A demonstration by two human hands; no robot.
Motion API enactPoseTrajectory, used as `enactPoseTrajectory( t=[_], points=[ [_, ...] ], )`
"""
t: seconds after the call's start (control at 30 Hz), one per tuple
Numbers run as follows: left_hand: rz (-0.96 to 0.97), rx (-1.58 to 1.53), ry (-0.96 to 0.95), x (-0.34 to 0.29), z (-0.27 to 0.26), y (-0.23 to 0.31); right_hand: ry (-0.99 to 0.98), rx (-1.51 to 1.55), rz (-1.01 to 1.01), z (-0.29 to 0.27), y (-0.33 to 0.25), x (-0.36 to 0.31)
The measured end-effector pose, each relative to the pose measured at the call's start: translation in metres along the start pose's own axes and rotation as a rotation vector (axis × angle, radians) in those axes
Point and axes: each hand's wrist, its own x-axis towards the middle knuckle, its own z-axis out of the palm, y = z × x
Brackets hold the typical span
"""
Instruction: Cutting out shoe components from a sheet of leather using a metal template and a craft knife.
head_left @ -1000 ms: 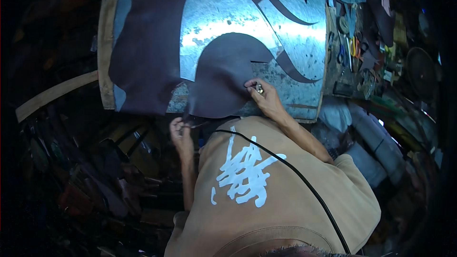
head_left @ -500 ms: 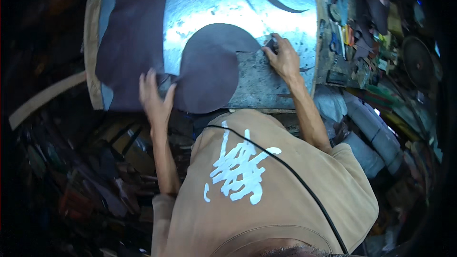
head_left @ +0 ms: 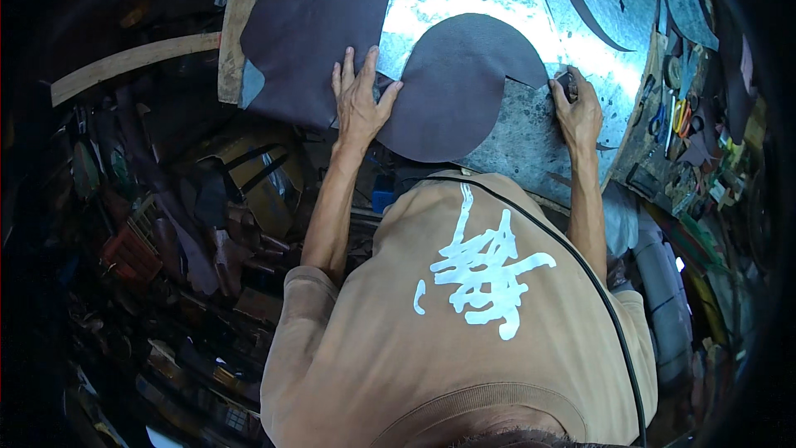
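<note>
A dark brown sheet of leather (head_left: pixel 319 29) covers the left of a grey metal-topped table. Beside it lies a rounded dark brown leather piece (head_left: pixel 456 91), with a narrow point reaching right. My left hand (head_left: pixel 358 104) rests on the leather at the left edge of the rounded piece, fingers spread and thumb pointing toward that piece. At the tip of the point, my right hand (head_left: pixel 580 108) has thumb and fingers closed around a small dark block-like object (head_left: pixel 567 85). Its kind is not clear, being partly hidden by the fingers.
The metal tabletop (head_left: pixel 531 137) shines under bright light. A curved leather strip (head_left: pixel 580 0) lies at its far right. Scissors with orange handles (head_left: pixel 682 116) and other tools sit along the right edge. Wooden strips (head_left: pixel 137 66) jut out left. A black cable (head_left: pixel 572 253) crosses my shirt.
My view has turned and shifted, so table, leather and both hands appear farther right, with the left hand higher. The right hand keeps its grip beside the leather point.
</note>
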Motion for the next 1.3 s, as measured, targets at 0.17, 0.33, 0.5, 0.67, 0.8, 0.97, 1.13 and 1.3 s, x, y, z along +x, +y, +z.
enactPoseTrajectory(
  t=[0.17,0.33,0.5,0.67,0.8,0.97,1.13,1.3],
  points=[
    [-0.061,0.005,0.04,-0.003,0.006,0.011,-0.024,-0.025,0.014,-0.001,0.002,-0.001],
    [0.013,0.145,0.043,-0.001,0.011,0.013,-0.004,0.146,0.052,0.0,0.014,-0.007],
    [0.004,0.134,0.043,-0.008,0.01,0.0,-0.073,0.219,0.065,-0.01,0.002,-0.001],
    [0.01,0.101,0.026,-0.002,0.015,0.002,-0.06,0.139,0.037,-0.01,0.017,-0.002],
    [0.027,0.096,0.008,-0.004,0.017,-0.001,-0.044,0.181,0.011,-0.013,0.017,-0.001],
    [0.016,0.087,0.033,-0.004,0.019,-0.001,-0.106,0.225,0.049,-0.014,0.021,0.0],
    [0.012,0.084,0.031,-0.003,0.016,-0.001,-0.112,0.232,0.052,-0.015,0.021,0.0],
    [0.002,0.101,0.023,-0.005,0.017,-0.002,-0.153,0.264,0.092,-0.021,0.014,0.001]
  ],
)
